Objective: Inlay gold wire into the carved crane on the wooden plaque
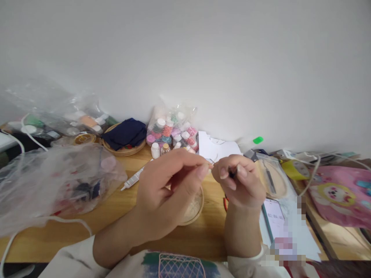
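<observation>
My left hand (171,185) is raised over the wooden table (121,220), thumb and forefinger pinched together at the tip on something too thin to make out. My right hand (240,181) is right beside it, its fingers curled round a small dark object (232,172). The fingertips of both hands almost touch. Under my left hand lies a round wooden hoop (195,210) with pale cloth in it, partly hidden.
A clear plastic bag (55,181) of supplies fills the left. At the back stand a bag of bead jars (172,129), two small bottles (159,150), dark blue cloth (126,133) in a hoop. A glue tube (133,179), white paper (216,148), phone (274,216), pink pouch (342,195).
</observation>
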